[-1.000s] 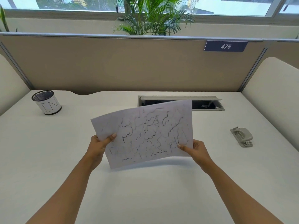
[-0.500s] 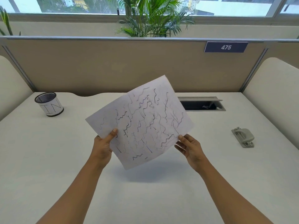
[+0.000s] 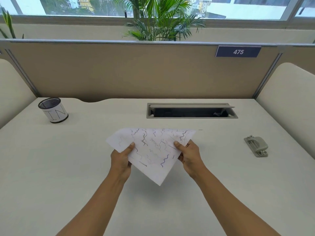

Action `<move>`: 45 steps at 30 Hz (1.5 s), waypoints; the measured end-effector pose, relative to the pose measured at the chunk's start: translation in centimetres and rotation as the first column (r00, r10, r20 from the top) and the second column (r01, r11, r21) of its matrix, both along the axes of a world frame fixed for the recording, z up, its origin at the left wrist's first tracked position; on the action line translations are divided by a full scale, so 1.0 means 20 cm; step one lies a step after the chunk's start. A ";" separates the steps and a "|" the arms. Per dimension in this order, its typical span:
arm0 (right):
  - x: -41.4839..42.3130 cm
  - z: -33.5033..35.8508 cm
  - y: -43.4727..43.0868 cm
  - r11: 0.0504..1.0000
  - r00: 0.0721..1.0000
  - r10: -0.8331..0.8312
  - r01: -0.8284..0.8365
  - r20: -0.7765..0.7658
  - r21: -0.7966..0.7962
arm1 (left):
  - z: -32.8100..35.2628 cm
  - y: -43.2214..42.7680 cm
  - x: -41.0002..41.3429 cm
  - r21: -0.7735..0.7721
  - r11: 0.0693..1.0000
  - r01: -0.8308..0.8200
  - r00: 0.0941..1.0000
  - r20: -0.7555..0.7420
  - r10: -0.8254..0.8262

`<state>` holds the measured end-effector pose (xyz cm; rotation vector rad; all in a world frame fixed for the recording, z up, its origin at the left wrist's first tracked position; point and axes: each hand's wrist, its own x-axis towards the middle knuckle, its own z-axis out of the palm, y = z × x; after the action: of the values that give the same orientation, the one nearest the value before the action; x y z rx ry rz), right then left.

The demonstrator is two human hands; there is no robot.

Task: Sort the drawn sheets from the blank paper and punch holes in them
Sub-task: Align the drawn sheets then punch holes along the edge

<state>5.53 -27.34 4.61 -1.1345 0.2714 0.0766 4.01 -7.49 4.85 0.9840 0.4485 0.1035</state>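
Here both hands' fingers pinch scribbled sheet; mesh cup contents unseen.

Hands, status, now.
Left hand: grip closed on the drawn sheet.
Right hand: grip closed on the same sheet.

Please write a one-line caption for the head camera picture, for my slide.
Both hands, left hand and right hand, hold a scribbled sheet above the desk; hole punch waits at right.
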 end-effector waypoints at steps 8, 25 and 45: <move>0.03 0.00 -0.10 0.989 0.935 0.127 -0.144 -0.330 -0.027 | -0.03 0.19 0.05 0.018 0.999 0.038 0.962 -0.272 -0.032; -0.01 -0.01 -0.16 0.847 0.967 0.203 -0.251 -0.152 -0.469 | 0.01 0.17 0.04 0.413 0.722 0.555 0.819 -0.427 -0.384; -0.04 0.03 -0.07 0.932 0.960 0.101 0.000 0.261 -0.362 | 0.02 0.09 0.03 0.447 0.871 0.204 0.949 0.127 -0.288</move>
<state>4.78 -28.79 5.27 -1.4996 0.0035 -0.0896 4.69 -5.62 5.24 1.4461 0.1164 0.0641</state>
